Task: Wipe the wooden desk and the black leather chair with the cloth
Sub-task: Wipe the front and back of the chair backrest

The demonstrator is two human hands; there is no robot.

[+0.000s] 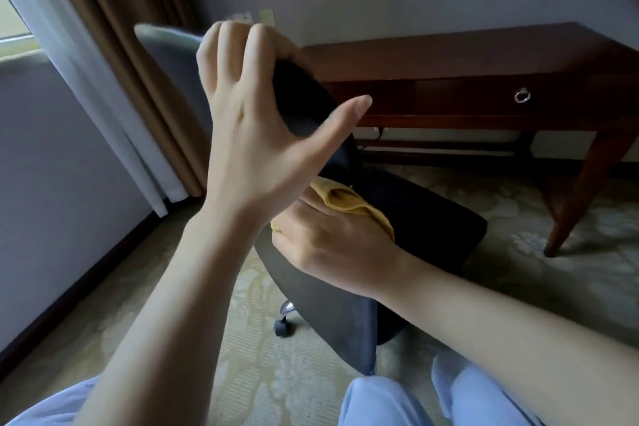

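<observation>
Fingers point(224, 41) of the left hand point(256, 135) are curling over the top of the black chair point(432, 218), thumb sticking out | right hand point(332, 252) is holding the yellow cloth point(349, 201) on the chair, near | wooden desk point(466, 55) is standing far right

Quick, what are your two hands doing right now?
Left hand: closed, gripping the top of the chair back.
Right hand: closed, holding the cloth against the chair.
</observation>
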